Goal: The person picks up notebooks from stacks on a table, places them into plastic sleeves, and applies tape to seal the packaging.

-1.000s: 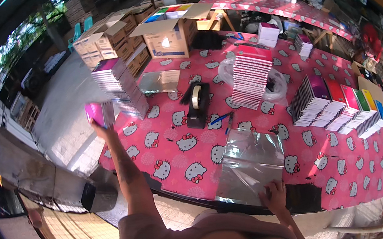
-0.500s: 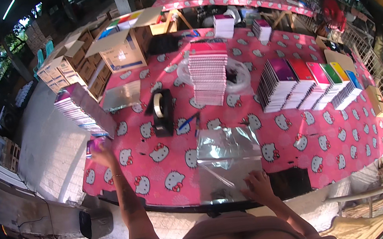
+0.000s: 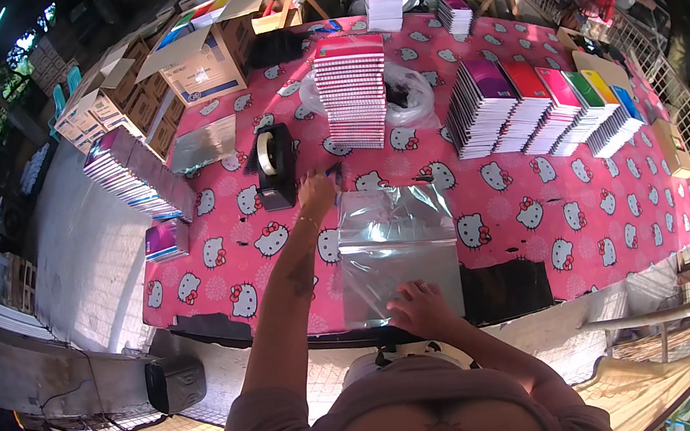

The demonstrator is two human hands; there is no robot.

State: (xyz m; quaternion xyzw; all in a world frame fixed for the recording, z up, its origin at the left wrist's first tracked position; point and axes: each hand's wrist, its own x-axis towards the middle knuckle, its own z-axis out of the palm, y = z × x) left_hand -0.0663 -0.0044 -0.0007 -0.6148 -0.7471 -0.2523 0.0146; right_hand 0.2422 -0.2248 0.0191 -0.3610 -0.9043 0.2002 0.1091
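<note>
Right hand (image 3: 421, 307) flat, open on clear plastic bag (image 3: 396, 252) at table's (image 3: 603, 247) near edge; left hand (image 3: 316, 191) beside tape dispenser (image 3: 273, 168), grip unclear.

Bright daylight fills the scene, strongest toward two o'clock, where a yellow flare washes the rim. The pink tablecloth (image 3: 486, 193) is evenly lit and sharp at the centre. Glare streaks the clear plastic bag (image 3: 396, 252), which reflects white patches. A dark shadow lies under the table's near edge. From nine to eleven o'clock the view dims. Straight edges bow outward near the rim, detail softens there, and black corners surround the round picture.
</note>
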